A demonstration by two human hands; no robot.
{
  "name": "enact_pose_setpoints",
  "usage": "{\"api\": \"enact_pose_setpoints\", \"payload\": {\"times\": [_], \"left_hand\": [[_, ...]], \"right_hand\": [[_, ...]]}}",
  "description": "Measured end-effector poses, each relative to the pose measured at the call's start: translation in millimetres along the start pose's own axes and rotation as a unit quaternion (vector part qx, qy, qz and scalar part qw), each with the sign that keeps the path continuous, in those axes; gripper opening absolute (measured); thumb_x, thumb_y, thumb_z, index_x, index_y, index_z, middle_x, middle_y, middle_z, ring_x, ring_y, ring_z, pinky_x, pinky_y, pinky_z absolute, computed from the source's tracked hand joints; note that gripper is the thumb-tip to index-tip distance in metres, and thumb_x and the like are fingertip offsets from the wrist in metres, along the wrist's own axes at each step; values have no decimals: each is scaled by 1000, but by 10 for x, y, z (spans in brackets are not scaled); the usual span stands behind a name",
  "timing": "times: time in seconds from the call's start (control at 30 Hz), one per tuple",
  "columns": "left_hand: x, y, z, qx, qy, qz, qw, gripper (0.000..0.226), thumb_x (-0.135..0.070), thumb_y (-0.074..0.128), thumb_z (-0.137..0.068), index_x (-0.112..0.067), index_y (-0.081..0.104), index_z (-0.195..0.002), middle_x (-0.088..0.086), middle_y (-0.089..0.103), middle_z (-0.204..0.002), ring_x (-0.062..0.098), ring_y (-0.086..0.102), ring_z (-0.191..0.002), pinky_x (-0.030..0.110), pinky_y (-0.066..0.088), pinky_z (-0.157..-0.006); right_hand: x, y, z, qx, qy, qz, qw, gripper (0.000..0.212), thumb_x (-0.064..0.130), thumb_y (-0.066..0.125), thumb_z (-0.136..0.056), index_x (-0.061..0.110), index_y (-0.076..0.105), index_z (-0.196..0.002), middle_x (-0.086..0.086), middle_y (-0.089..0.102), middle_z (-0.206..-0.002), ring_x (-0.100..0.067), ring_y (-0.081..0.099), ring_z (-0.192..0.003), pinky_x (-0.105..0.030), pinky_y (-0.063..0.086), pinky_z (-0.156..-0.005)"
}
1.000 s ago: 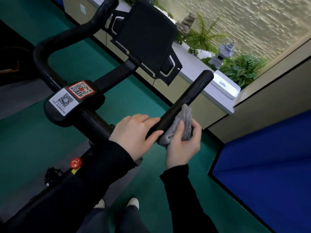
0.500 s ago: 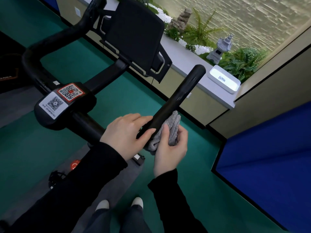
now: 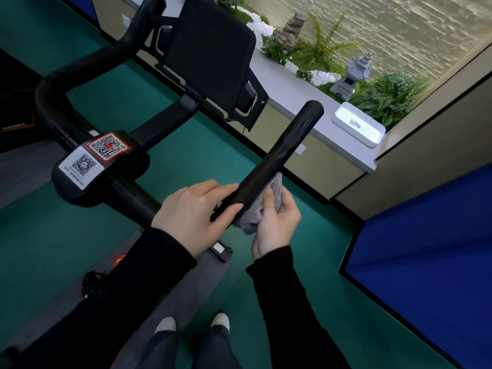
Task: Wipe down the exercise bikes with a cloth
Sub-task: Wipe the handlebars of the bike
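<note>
Hands meet low on the black padded right handlebar horn [image 3: 282, 153] of the exercise bike. The left hand [image 3: 191, 214] clasps the horn near its base, with fingers laid over the top and the thumb coming up from beneath. The right hand [image 3: 277, 227] sits just beside it on the horn's far side, pinching the grey fluffy cloth [image 3: 253, 217] between thumb and curled fingers and pressing it against the horn's side. How far the cloth wraps under the horn is hidden, so it probably covers only part of the way round.

Compared with a second ago, the cloth has slid down the horn away from its rounded tip and toward the left hand. Over the last half second it has hardly travelled further. I read that as the end of one downward stroke: the upper stretch of the horn now lies bare above the cloth and looks to have been passed over.

Beyond the horn's base, the white and red QR-code stickers [image 3: 106, 147] on the black centre clamp show no contact. Neither does the flat black console panel [image 3: 210, 49] up past the horn, so much of the bike is likely still to be wiped.
</note>
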State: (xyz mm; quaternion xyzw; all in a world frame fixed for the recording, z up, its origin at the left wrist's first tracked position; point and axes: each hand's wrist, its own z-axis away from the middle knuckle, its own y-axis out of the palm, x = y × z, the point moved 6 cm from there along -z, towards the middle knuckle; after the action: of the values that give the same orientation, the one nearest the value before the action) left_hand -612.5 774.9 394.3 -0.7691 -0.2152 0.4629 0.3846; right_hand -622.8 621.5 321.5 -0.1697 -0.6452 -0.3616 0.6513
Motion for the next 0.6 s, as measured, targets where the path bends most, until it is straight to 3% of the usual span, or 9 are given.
{"api": "enact_pose_setpoints", "payload": {"times": [0.13, 0.3, 0.47, 0.6], "left_hand": [[-5, 4, 4, 1, -2, -8, 1000, 50, -52, 36, -87, -25, 64, -118, -6, 63, -85, 22, 63, -75, 38, 52, -59], [3, 4, 0, 6, -10, -8, 1000, 43, -49, 44, -87, -28, 64, -118, -7, 64, -87, 20, 64, -74, 39, 52, -59], [-8, -10, 2, 3, -8, -13, 1000, 41, -49, 45, -87, -28, 65, -116, -8, 62, -83, 20, 63, -72, 37, 52, -56], [-1, -7, -7, 8, -14, -5, 1000, 41, -49, 46, -86, -28, 64, -116, -8, 63, -86, 19, 63, -74, 38, 52, -59]], "right_hand": [[-101, 20, 179, 53, 21, 3, 998, 22, -6, 49, -93, 10, 64, -97, -11, 69, -97, -22, 64, -91, -37, 52, -88], [-17, 78, 6, 120, 93, -49, 987, 22, -10, 43, -93, 3, 61, -99, -13, 67, -92, -19, 66, -80, -28, 56, -75], [-63, 129, 130, 159, 115, -46, 979, 26, -11, 39, -95, 2, 60, -105, -17, 65, -105, -25, 63, -97, -36, 50, -92], [-14, 125, 31, 157, 138, -52, 976, 25, -11, 41, -93, 4, 61, -96, -14, 67, -94, -24, 63, -86, -36, 52, -83]]}}
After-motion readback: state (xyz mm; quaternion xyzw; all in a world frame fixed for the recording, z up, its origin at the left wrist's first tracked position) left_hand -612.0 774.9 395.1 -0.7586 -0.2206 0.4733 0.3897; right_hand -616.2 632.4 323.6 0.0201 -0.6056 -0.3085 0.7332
